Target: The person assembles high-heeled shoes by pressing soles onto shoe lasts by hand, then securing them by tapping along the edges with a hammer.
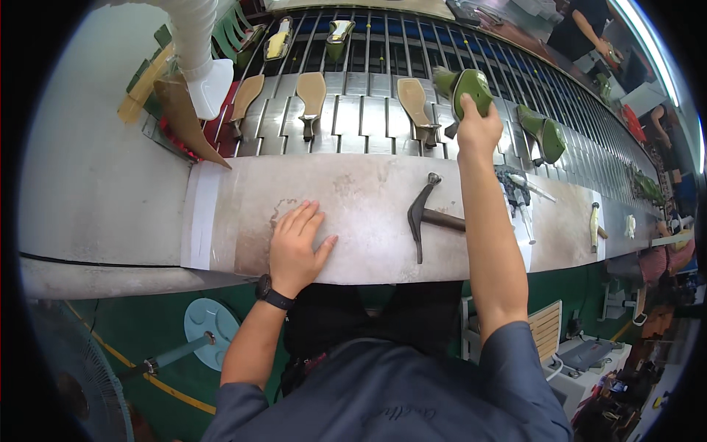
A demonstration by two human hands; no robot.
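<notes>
My left hand (296, 247), a dark watch on its wrist, lies flat with its fingers stretched out on the pale, stained bench top (361, 221). It holds nothing. Over the conveyor at the far side, my right hand (480, 131) is closed round a green shoe (471, 90). A dark tuft, perhaps bristles, shows just left of that shoe; I cannot make it out clearly. Between my arms rests a hammer (420, 214), its wooden handle running under my right forearm. Tan soles with heels (311, 94) lie on the conveyor in front of me.
The metal conveyor (353, 125) carries another green heeled shoe (543, 134) to the right and shoes (278, 40) on the far rollers. A white hose nozzle (211, 88) hangs at left. Tools (519, 195) lie right of my forearm. A fan (85, 390) stands lower left; people work at far right.
</notes>
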